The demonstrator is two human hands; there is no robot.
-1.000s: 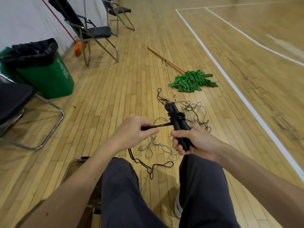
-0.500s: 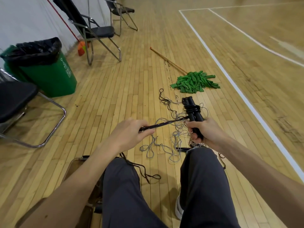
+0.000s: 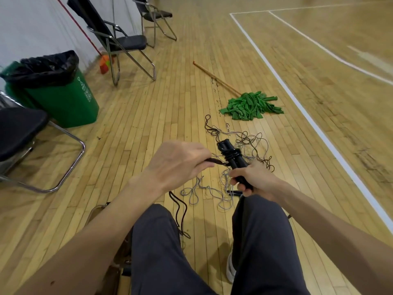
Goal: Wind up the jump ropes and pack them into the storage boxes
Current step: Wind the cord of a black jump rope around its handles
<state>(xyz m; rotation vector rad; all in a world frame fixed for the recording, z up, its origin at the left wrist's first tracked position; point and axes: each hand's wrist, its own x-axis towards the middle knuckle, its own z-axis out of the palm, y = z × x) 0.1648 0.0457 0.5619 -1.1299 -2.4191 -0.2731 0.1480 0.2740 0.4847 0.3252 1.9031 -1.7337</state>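
I sit with both hands over my knees. My right hand (image 3: pixel 254 180) grips the lower end of two black jump-rope handles (image 3: pixel 230 153) held together, with black cord wound several turns round their middle. My left hand (image 3: pixel 177 163) pinches the black cord (image 3: pixel 214 161) just left of the handles and holds it taut. The rest of that cord hangs down between my legs (image 3: pixel 180 211). On the floor under my hands lies a loose tangle of grey and dark ropes (image 3: pixel 244 143). No storage box shows clearly.
A green mop (image 3: pixel 251 105) with a wooden stick lies ahead on the wooden floor. A green bin (image 3: pixel 63 99) with a black bag stands at the left. Folding chairs stand at the far left (image 3: pixel 21 133) and at the back (image 3: pixel 125 43). White court lines run on the right.
My left hand has come closer to the handles, so the taut stretch of cord is shorter. My right hand with the handles shifted right, then back toward the middle.
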